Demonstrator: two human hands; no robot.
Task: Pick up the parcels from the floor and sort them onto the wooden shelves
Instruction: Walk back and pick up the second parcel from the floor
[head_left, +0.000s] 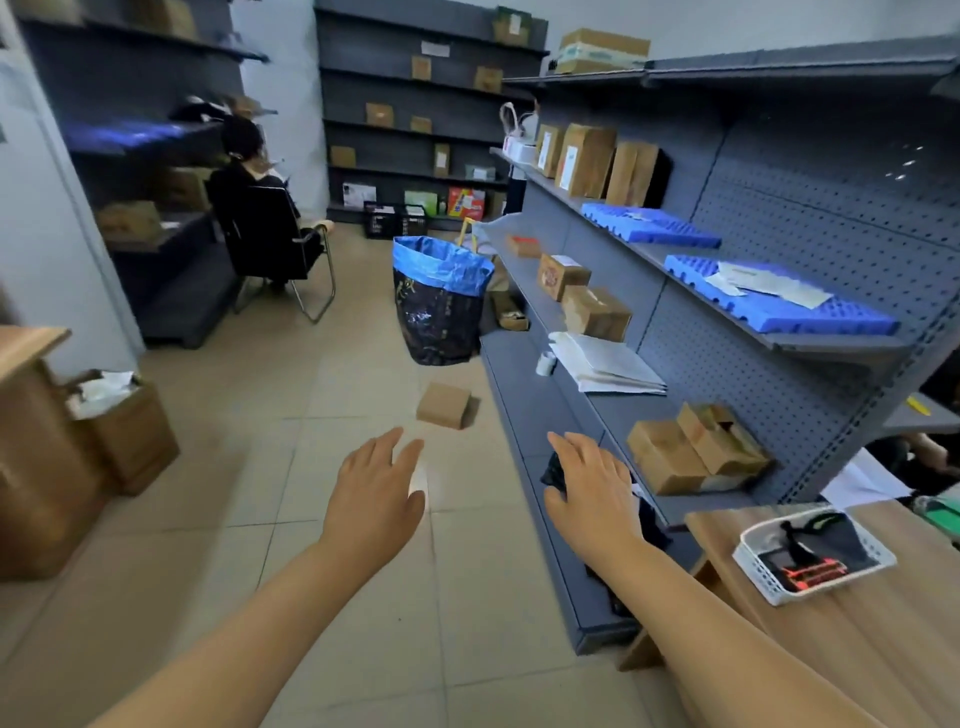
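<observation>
Tiled floor (363, 353) with small cardboard parcel (443, 405) beyond left hand (376, 499) and right hand (589, 488), each grip wide, empty.

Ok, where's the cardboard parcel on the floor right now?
The small parcel lies on the tiled floor, beyond both hands, beside the grey shelving's base.

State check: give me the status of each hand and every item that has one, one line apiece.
left hand: open, empty, over floor
right hand: open, empty, beside the shelf
small brown cardboard parcel: closed, lying on floor, untouched
blue-lined dark bin: upright, open top
white plastic basket: upright on wooden table, holds dark items
open brown cardboard box: flaps open, white stuff inside
</observation>
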